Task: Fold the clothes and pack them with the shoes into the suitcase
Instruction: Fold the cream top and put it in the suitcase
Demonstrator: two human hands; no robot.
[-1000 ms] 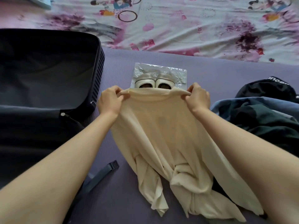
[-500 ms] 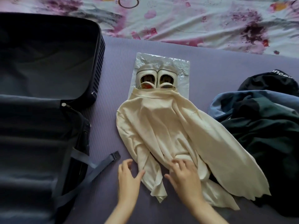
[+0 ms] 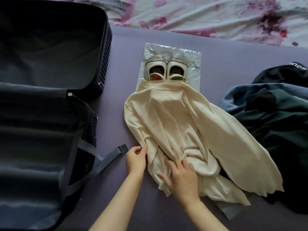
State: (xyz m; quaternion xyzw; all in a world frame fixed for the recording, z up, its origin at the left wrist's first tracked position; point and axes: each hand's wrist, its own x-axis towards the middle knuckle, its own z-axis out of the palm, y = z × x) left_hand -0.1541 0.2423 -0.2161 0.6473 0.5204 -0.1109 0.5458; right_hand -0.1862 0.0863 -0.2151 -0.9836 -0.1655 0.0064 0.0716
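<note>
Cream top (image 3: 175, 117) lies spread and rumpled at frame centre on the purple mat (image 3: 233, 60). Its upper edge overlaps the heels of the pale shoes (image 3: 165, 67), which sit side by side on a clear plastic bag (image 3: 193, 59) above it. Left hand (image 3: 135, 158), lower centre, has its fingers curled and pinches the top's left edge. Right hand (image 3: 181, 179) lies just right of it, fingers straight and spread flat on the bunched lower fabric. The open dark suitcase (image 3: 41, 97) fills the left side, with its strap (image 3: 108, 157) trailing onto the mat (buckle near the left hand, not touching). Dark clothes pile (image 3: 275, 117) sits at right, under the top's right sleeve. Floral bedsheet (image 3: 200, 14) runs along the top edge.
</note>
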